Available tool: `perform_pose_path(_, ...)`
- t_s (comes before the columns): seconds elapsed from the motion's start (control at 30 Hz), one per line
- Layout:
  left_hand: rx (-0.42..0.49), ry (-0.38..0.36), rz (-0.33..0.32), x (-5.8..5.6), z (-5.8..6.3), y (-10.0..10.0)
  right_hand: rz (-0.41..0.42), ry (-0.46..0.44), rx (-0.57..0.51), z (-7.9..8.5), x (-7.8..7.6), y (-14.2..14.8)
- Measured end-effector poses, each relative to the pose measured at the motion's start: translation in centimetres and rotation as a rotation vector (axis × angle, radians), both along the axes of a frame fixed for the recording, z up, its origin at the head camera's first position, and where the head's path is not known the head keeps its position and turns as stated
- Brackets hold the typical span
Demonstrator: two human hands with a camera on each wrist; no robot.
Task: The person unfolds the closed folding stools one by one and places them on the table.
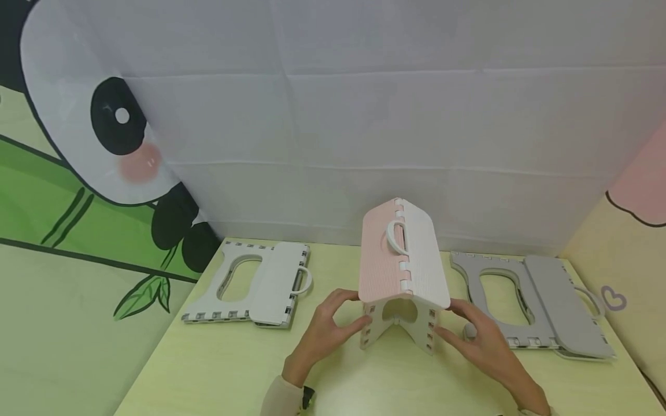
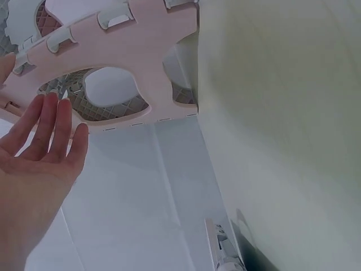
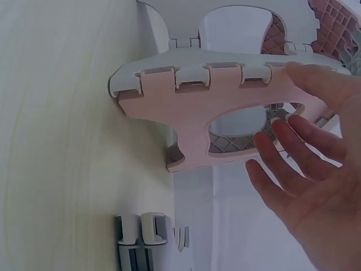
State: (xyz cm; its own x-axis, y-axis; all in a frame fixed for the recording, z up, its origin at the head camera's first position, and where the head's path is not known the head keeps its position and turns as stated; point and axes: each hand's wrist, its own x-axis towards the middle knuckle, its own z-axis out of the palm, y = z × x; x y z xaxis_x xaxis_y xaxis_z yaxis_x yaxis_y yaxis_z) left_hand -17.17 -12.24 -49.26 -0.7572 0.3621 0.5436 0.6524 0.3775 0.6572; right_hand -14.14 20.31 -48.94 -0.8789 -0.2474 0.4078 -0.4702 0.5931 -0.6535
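Observation:
A pink-and-white folding step stool (image 1: 400, 248) stands partly folded on the table, its two top panels peaked like a roof with a white handle (image 1: 398, 237) at the ridge. My left hand (image 1: 329, 330) is at its left side; in the left wrist view, loosely extended fingers (image 2: 59, 127) lie near the oval opening of the pink side panel (image 2: 158, 62). On the other side is my right hand (image 1: 481, 341). Its thumb (image 3: 316, 82) touches the hinged edge in the right wrist view, while the other fingers spread beside the panel. Neither hand curls round the stool.
A white folded stool (image 1: 267, 286) lies flat on the left of the table (image 1: 218, 370). To the right lies a grey folded stool (image 1: 557, 306), close to my right hand. A cloth backdrop (image 1: 364, 127) rises behind the table's far edge.

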Motion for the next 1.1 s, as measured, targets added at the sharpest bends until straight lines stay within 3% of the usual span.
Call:
perform_pose_path(0.3, 0.000, 0.050, 0.043, 0.2, 0.8, -0.5, -0.036, 0.052, 0.019, 1.0, 0.2, 0.4)
perform_pose_path(0.63, 0.018, 0.101, 0.080, 0.1, 1.9, -0.8, -0.004, 0.101, 0.005, 2.3, 0.1, 1.0)
perform_pose_path(1.0, 0.044, 0.145, 0.078, 0.3, 3.5, -0.7, -0.016, 0.137, -0.002, 3.9, 0.1, 1.1)
perform_pose_path(1.1, 0.049, 0.158, 0.070, 0.3, 3.9, -0.5, -0.002, 0.194, -0.012, 4.3, 0.0, 1.0)
